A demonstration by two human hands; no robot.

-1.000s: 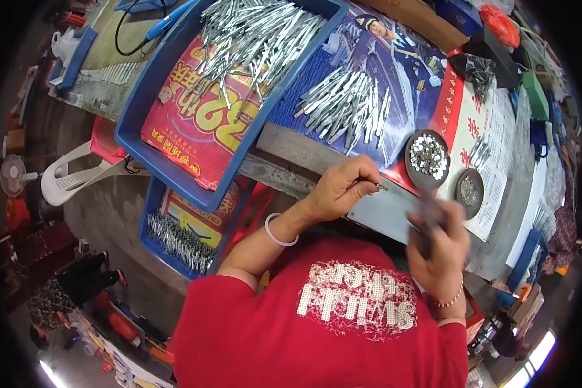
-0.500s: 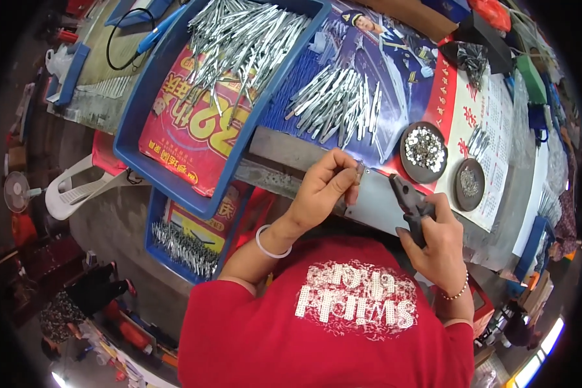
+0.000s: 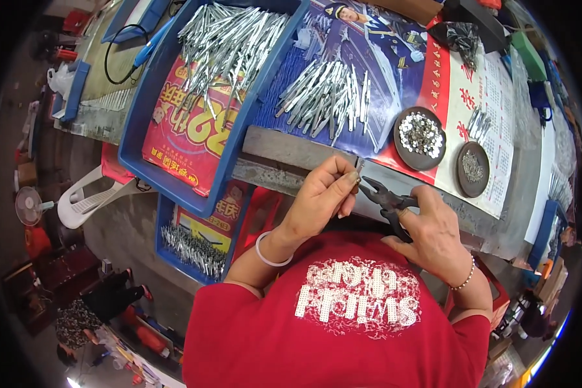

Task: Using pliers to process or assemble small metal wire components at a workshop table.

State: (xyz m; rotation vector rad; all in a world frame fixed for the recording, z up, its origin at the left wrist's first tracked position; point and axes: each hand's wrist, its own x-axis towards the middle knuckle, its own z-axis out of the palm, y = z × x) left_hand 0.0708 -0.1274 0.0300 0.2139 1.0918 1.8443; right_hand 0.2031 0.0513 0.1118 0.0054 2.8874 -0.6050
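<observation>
My right hand [image 3: 430, 236] is wrapped round the handles of black pliers [image 3: 385, 199], whose jaws point left and look slightly parted. The jaw tips come close to the fingertips of my left hand [image 3: 324, 197], which pinches a small metal piece [image 3: 359, 166]. Most of that piece is hidden by the fingers, and I cannot tell whether the jaws touch it. Beyond my hands, a pile of flat silver metal strips [image 3: 330, 97] lies on the poster-covered bench. A dark round dish of small shiny discs [image 3: 421, 134] stands beyond the pliers.
At the left, a blue tray [image 3: 128, 139] holds many metal strips; a lower blue tray [image 3: 164, 213] holds more parts. A smaller dark dish [image 3: 464, 180] sits at the right. A blue-handled tool [image 3: 150, 48] with a cable lies far left. A white-legged stool [image 3: 87, 197] stands below.
My right hand has brought the pliers left and turned their jaws toward my left fingertips. My left hand keeps its pinch. The whole view has shifted slightly.
</observation>
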